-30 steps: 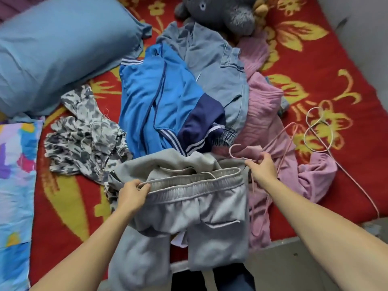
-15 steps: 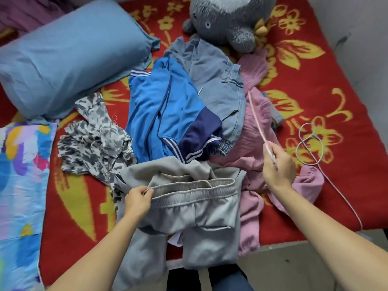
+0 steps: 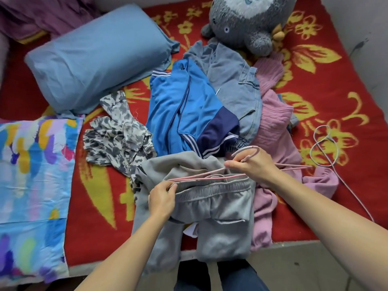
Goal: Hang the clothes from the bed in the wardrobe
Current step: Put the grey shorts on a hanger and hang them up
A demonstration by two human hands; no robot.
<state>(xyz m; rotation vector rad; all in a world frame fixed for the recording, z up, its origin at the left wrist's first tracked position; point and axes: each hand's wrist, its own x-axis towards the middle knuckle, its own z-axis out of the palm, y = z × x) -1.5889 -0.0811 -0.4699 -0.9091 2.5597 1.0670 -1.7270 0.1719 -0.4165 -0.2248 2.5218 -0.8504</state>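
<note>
Grey sweatpants [image 3: 222,208] lie at the near edge of the bed, legs hanging over it. My left hand [image 3: 162,199] grips the left end of their waistband. My right hand [image 3: 255,164] holds a thin pink hanger [image 3: 206,177] just below its hook, and the hanger lies across the waistband with its left tip by my left hand. Behind them lie a blue track jacket [image 3: 184,114], a light denim garment [image 3: 235,80], a pink knit garment [image 3: 275,127] and a grey patterned cloth [image 3: 117,137].
The bed has a red blanket with yellow flowers [image 3: 327,76]. A blue pillow [image 3: 98,57] lies at the back left, a grey plush toy [image 3: 249,19] at the back, a colourful sheet [image 3: 33,177] at the left. A white cable [image 3: 324,148] coils at the right. Floor lies below the bed edge.
My right hand lifted the pink hanger from the pink garment, swung it over and laid it across the sweatpants' waistband. My left hand kept its hold on the waistband.
</note>
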